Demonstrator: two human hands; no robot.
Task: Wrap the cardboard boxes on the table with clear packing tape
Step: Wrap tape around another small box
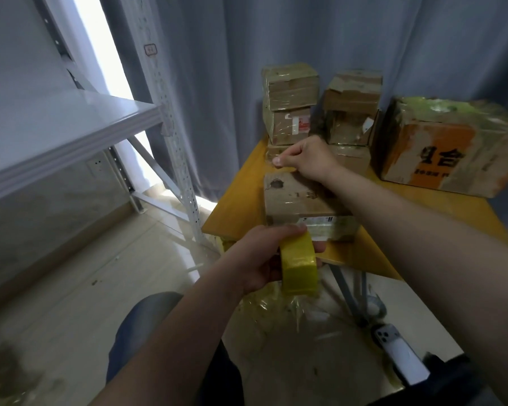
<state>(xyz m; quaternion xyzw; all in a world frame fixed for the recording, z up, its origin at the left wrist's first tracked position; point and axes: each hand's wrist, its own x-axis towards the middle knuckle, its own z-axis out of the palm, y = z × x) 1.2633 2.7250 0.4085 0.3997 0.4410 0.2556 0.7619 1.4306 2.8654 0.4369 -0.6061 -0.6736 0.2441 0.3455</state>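
Curled round the tape roll [298, 266], fingers of the left hand [255, 259] are seen nearest. The cardboard box [299, 200] lies between them and the right hand [305, 159], whose fingertips are pinched, apparently on the clear tape end. Creasing could be caused by slack.

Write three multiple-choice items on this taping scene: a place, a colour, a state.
1. Where does the box with the orange panel stand? A, on the floor; B, on the table, right side; C, on the shelf.
2. What colour is the tape roll? A, yellow; B, red; C, black.
3. What is the left hand doing? A, lying flat on the table; B, gripping the tape roll; C, holding a phone.
Key: B, the box rests on the yellow table; A, the roll looks yellow; B, the fingers curl round the roll.
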